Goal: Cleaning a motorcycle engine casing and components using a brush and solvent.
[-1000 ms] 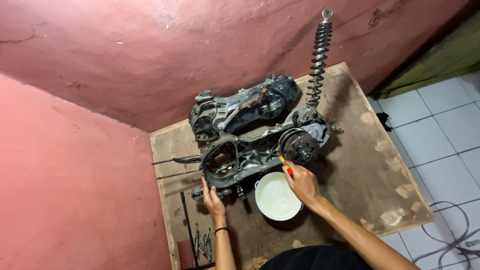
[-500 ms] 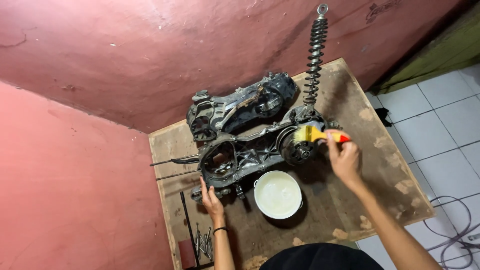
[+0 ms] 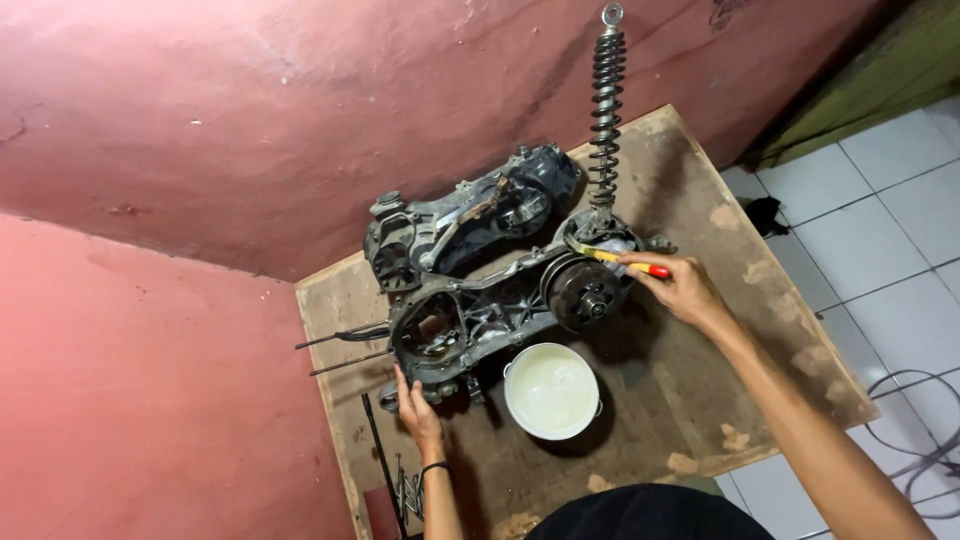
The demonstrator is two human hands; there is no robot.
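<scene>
Since half a second ago, the right hand [image 3: 685, 288] has brought its brush [image 3: 612, 258] in closer against the engine case [image 3: 500, 310]. Fingers pinch the brush's red and yellow handle, bristles touching the case rim above the round clutch drum [image 3: 586, 293]. At the case's near left end, the left hand [image 3: 418, 412] rests with fingers curled loosely on the edge. Just beside stands a white bowl [image 3: 551, 390]; a second case half [image 3: 470, 215] and an upright shock spring [image 3: 606, 110] lie behind, all on the worn wooden table [image 3: 730, 330].
</scene>
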